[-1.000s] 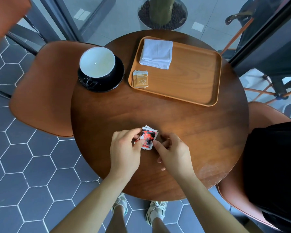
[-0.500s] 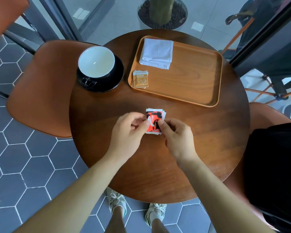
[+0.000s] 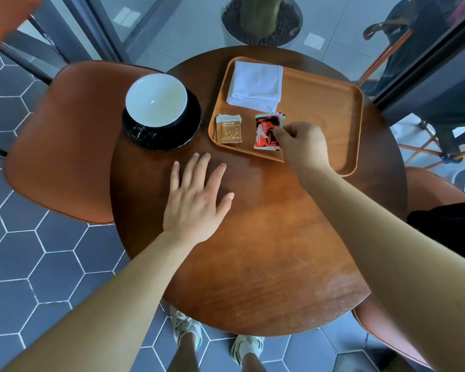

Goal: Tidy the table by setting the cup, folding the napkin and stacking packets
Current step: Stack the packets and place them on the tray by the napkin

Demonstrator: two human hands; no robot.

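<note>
A stack of red and black packets [image 3: 265,131] lies in the wooden tray [image 3: 320,108], to the right of a stack of brown packets [image 3: 228,128]. My right hand [image 3: 301,146] pinches the red stack at its right edge. A folded white napkin [image 3: 255,85] rests in the tray's far left corner. The white cup [image 3: 156,99] stands on a black saucer [image 3: 191,124] left of the tray. My left hand [image 3: 196,200] hovers flat over the round wooden table [image 3: 253,264], fingers spread, holding nothing.
Brown chairs stand at the left [image 3: 65,140] and at the right [image 3: 435,189] of the table. A planter [image 3: 261,20] sits on the floor beyond the far edge. My feet [image 3: 215,336] show under the near edge. A dark metal frame [image 3: 427,57] runs at the right.
Both hands held the red packets over the middle of the table. My right hand has carried them forward into the tray, and my left hand has let go and spread open.
</note>
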